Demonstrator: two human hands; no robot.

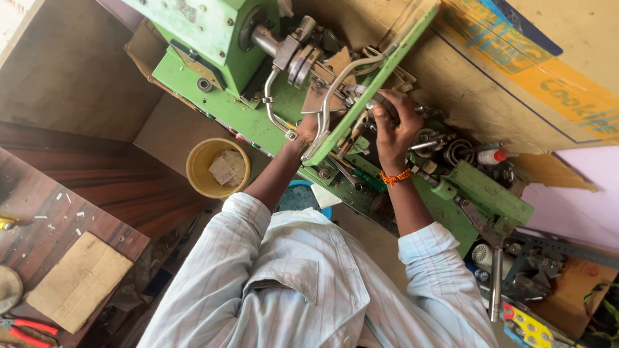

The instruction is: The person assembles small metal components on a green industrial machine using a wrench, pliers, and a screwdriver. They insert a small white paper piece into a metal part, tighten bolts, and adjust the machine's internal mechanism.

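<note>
Nearest is the pale striped shirt (pixel 303 283), both sleeves rolled. Far left on the wooden counter (pixel 39 200) lie red-handled pliers (pixel 26 330) and a cardboard piece (pixel 78 280). A yellow bucket (pixel 217 167) sits below the green machine (pixel 213 38). The left hand (pixel 308 129) grips a bent metal lever (pixel 335 90) against the green plate (pixel 371 84). The right hand (pixel 394 122), forearm raised, closes its fingers on machine parts behind that plate; loose tools crowd the right.

Both hands, left (pixel 308 127) and right (pixel 393 122), on green machine (pixel 213 38)

One head-worn camera looks steeply down, close over the green machine (pixel 258 96), seemingly tilted.
</note>
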